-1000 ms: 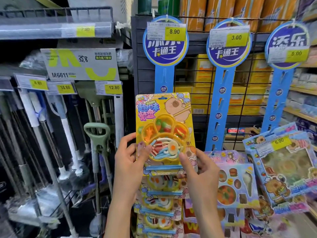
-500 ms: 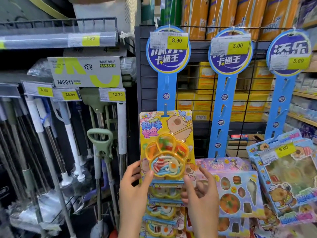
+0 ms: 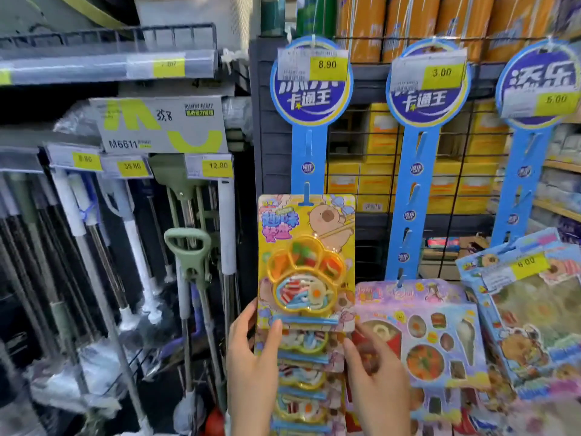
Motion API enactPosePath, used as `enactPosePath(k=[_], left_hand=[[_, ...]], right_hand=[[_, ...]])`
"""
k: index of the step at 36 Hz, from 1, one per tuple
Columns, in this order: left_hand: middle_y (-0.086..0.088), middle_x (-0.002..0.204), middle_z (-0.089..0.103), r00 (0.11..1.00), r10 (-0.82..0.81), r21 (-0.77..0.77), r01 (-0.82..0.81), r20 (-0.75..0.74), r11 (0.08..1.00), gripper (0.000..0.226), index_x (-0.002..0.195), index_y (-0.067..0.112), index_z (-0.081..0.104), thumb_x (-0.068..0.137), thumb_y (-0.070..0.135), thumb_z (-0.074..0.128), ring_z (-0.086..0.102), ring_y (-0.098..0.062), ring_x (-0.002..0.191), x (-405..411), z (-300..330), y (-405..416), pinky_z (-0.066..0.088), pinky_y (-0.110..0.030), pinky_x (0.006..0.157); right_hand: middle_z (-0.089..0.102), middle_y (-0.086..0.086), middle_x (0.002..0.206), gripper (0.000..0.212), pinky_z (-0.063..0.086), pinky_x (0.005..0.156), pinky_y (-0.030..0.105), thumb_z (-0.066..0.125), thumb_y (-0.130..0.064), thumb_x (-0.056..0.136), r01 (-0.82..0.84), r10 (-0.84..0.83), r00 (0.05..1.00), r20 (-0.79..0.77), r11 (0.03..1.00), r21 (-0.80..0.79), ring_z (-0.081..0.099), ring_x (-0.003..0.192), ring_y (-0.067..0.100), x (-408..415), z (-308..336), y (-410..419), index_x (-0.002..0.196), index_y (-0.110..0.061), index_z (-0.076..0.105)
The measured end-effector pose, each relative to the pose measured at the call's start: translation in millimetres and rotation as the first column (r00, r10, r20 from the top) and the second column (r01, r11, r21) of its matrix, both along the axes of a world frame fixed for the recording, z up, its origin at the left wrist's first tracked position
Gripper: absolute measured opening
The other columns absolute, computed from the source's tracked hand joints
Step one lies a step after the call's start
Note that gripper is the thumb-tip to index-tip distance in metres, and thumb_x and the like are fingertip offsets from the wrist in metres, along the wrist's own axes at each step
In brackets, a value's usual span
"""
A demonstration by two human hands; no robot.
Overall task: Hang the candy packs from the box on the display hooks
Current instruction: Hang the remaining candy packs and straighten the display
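Note:
A yellow candy pack (image 3: 306,262) with a paw-shaped tray hangs flat against the left blue display strip (image 3: 308,158). The strip's hook tab (image 3: 305,196) pokes through the pack's top hole. My left hand (image 3: 251,357) pinches the pack's lower left edge, thumb on the front. My right hand (image 3: 374,372) has its fingertips at the lower right corner, fingers loosely extended. Several identical yellow packs (image 3: 301,376) hang below on the same strip, partly hidden by my hands. The box is out of sight.
A purple candy pack (image 3: 418,341) hangs on the middle blue strip (image 3: 412,215), and blue packs (image 3: 534,316) crowd the right strip (image 3: 518,199). Mops and a green handle (image 3: 187,247) stand in a rack on the left. Yellow price tags (image 3: 327,64) sit above.
The yellow pack has come down the left strip and its hole now sits over a hook tab. Both hands slid to its lower corners, and my right hand's grip has loosened.

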State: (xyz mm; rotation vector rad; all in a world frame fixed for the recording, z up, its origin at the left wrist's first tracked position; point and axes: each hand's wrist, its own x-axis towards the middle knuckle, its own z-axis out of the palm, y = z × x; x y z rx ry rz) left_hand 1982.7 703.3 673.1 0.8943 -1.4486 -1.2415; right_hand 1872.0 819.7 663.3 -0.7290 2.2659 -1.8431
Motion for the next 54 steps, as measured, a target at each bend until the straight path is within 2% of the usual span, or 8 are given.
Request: enactPosePath(k=[6,14,20,26,36,42,46,54], left_hand=[[0.017,0.124,0.055,0.999,0.035,0.11,-0.034,-0.004,0.993,0.03,0.122,0.039,0.053,0.095,0.033,0.064,0.052,-0.008,0.116,5.3,-24.0,18.8,0.044,-0.032,0.1],[0.015,0.117,0.062,0.992,0.125,0.163,-0.129,0.032,0.978,0.023,0.119,0.028,0.06,0.096,0.028,0.064,0.058,-0.003,0.112,17.0,-79.1,32.5,0.048,-0.032,0.098],[0.003,0.097,0.065,0.989,0.149,0.324,-0.137,-0.012,0.936,0.022,0.096,0.022,0.06,0.093,0.001,0.064,0.063,-0.008,0.089,29.7,-149.3,46.4,0.049,-0.01,0.07],[0.004,0.084,0.064,0.982,0.038,0.459,-0.12,0.185,0.88,0.02,0.087,0.02,0.063,0.092,0.001,0.064,0.059,-0.007,0.077,51.2,-240.5,75.0,0.045,-0.007,0.061],[-0.005,0.101,0.071,0.911,-0.239,0.719,-0.084,0.337,0.69,0.008,0.093,0.017,0.066,0.096,0.013,0.059,0.066,-0.017,0.096,94.0,-387.0,126.6,0.047,-0.022,0.078],[-0.016,0.105,0.065,0.897,-0.295,0.798,-0.097,0.329,0.595,0.009,0.091,0.012,0.064,0.096,0.006,0.059,0.062,-0.024,0.095,99.0,-495.9,143.8,0.048,-0.01,0.062],[-0.027,0.109,0.063,0.886,-0.34,0.83,-0.083,0.314,0.551,0.01,0.096,0.0,0.062,0.094,-0.004,0.052,0.062,-0.027,0.083,95.6,-571.4,154.8,0.05,-0.012,0.058],[-0.004,0.079,0.068,0.805,-0.437,0.877,-0.203,0.402,0.435,0.018,0.085,0.014,0.06,0.099,0.006,0.052,0.064,-0.015,0.071,88.3,-724.9,179.5,0.051,-0.022,0.07]], right_hand=[[0.061,0.002,0.078,0.024,0.05,0.063,0.038,0.067,-0.032,0.093,-0.025,0.026,0.999,0.033,1.0,-0.012,0.058,0.068,0.018,8.5,-27.1,11.5,0.114,-0.028,0.056],[0.065,-0.006,0.082,0.038,0.055,0.063,0.03,0.066,-0.02,0.095,-0.052,0.052,0.999,0.004,0.998,-0.025,0.063,0.072,0.004,16.7,-63.1,26.8,0.115,-0.05,0.051],[0.064,-0.003,0.081,0.031,0.05,0.063,0.02,0.066,-0.01,0.094,-0.042,0.044,0.995,0.087,0.999,-0.023,0.062,0.073,0.009,21.5,-120.4,53.6,0.115,-0.031,0.057],[0.068,0.003,0.085,0.017,0.052,0.062,0.016,0.067,0.003,0.091,-0.058,0.036,0.976,0.213,0.994,0.095,0.064,0.069,0.003,20.2,-212.4,93.9,0.105,-0.005,0.065],[0.065,0.026,0.077,0.021,0.055,0.071,0.055,0.063,0.001,0.09,-0.139,-0.061,0.865,0.498,0.924,0.355,0.06,0.066,0.03,23.8,-362.4,163.3,0.086,-0.019,0.067],[0.068,0.015,0.082,0.022,0.054,0.072,0.045,0.061,-0.001,0.09,-0.218,-0.146,0.782,0.606,0.847,0.486,0.063,0.069,0.025,36.9,-472.7,185.5,0.081,-0.019,0.068],[0.074,0.014,0.099,0.017,0.056,0.095,0.045,0.064,-0.001,0.088,-0.299,-0.179,0.715,0.676,0.795,0.528,0.071,0.099,0.032,45.5,-552.4,197.3,0.091,-0.016,0.073],[0.073,0.0,0.111,0.014,0.047,0.106,0.032,0.069,-0.012,0.09,-0.525,-0.108,0.668,0.736,0.632,0.57,0.064,0.111,0.016,49.4,-693.9,216.6,0.101,-0.016,0.076]])
